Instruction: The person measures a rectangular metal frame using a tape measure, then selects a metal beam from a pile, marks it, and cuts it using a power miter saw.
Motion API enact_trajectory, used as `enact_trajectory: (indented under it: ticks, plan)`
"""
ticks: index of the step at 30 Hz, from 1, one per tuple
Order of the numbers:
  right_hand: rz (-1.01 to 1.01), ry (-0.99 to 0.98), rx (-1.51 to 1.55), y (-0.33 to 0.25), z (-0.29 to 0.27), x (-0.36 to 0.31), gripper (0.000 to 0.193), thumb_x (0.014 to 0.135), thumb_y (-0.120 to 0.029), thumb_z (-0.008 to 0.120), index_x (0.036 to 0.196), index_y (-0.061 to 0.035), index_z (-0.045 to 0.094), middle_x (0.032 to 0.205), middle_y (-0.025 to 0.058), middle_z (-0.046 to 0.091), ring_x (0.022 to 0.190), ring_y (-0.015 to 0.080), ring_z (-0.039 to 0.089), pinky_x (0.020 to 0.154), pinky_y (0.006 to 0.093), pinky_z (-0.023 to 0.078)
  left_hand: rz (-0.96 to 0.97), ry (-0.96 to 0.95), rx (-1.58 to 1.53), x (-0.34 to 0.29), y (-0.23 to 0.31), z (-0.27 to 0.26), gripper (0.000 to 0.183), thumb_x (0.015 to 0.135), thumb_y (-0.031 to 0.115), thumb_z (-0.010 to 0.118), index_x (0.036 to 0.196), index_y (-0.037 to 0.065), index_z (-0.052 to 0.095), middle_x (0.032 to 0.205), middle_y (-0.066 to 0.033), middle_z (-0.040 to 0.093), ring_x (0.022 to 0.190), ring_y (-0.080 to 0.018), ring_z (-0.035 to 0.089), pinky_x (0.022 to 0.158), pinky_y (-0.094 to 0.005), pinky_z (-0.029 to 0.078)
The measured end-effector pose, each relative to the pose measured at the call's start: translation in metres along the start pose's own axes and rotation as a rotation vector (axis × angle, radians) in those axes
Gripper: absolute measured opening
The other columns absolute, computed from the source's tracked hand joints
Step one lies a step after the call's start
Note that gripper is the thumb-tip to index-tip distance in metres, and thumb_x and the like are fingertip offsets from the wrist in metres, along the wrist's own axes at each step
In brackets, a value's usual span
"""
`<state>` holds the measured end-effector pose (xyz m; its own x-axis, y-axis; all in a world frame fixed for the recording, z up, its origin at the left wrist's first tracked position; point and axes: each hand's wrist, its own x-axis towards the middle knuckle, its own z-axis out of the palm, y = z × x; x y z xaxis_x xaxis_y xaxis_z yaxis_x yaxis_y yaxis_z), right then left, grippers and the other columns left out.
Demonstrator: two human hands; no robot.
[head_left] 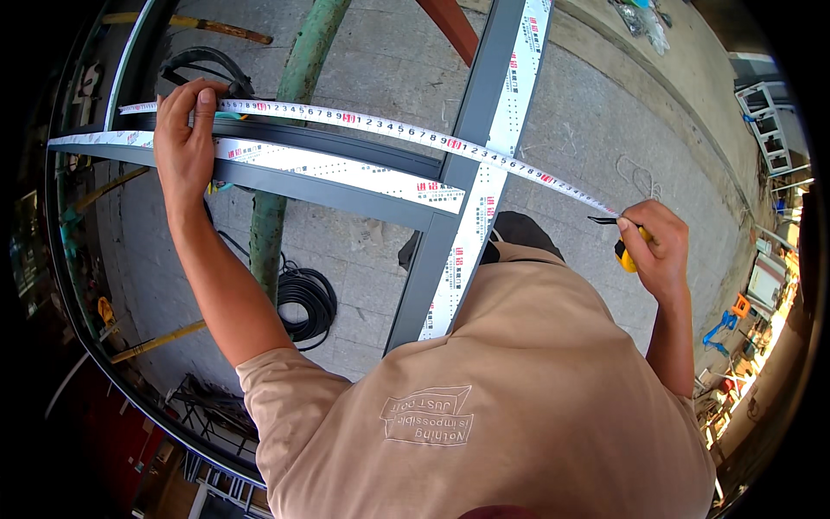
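A white tape measure blade (389, 126) stretches along a dark grey metal frame (346, 192) and out past its right-hand bar. My left hand (186, 143) is closed over the blade and the frame's crossbar near the left end, thumb on top. Out to the right, beyond the frame, my right hand (661, 246) is closed round the yellow tape measure case (626, 258). A thin black pen-like thing (603, 220) sticks out from its fingers beside the blade. Printed white protective film (337, 166) covers the faces of the frame bars.
Green round pipes (268, 233) run beneath the frame as supports. A coil of black hose (307, 303) lies on the grey paved floor (346, 238). A reddish-brown beam (450, 30) is at the top. Tools and clutter, with an orange and blue tool (726, 324), line the right edge.
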<state>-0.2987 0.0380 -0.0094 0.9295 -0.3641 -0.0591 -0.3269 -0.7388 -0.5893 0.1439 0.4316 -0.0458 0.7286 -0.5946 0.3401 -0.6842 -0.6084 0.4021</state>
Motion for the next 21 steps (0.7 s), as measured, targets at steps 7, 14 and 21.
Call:
enact_trajectory:
  ticks: [7,14,21]
  plan:
    - [0.020,0.009,0.007,-0.0033,0.0018,-0.0026,0.007,0.091,-0.004,0.075,0.087,-0.0002,0.072,0.077,0.0107,0.067,0.069,0.0241,0.064,0.062,0.0358,0.049,0.031,0.015,-0.001,-0.0009,-0.0020,0.0001,0.025,0.106,0.029,0.069,0.104,0.007,0.080,0.111,-0.0077,0.077,0.115,-0.0275,0.069,0.129,-0.0527,0.027]
    - [0.006,0.011,0.007,-0.0027,0.0022,-0.0046,0.006,0.091,-0.004,0.076,0.088,0.0000,0.072,0.077,0.0103,0.067,0.068,0.0233,0.064,0.062,0.0351,0.048,0.033,0.029,-0.016,-0.0010,-0.0045,0.0030,0.024,0.106,0.028,0.069,0.104,0.006,0.080,0.110,-0.0073,0.076,0.112,-0.0266,0.069,0.128,-0.0518,0.029]
    - [0.005,0.006,0.016,-0.0020,0.0030,-0.0057,0.006,0.091,-0.004,0.076,0.088,-0.0003,0.072,0.077,0.0102,0.067,0.068,0.0232,0.064,0.062,0.0352,0.049,0.050,0.035,-0.025,-0.0010,-0.0053,0.0008,0.025,0.106,0.026,0.069,0.104,0.004,0.079,0.108,-0.0069,0.076,0.106,-0.0256,0.069,0.124,-0.0476,0.034]
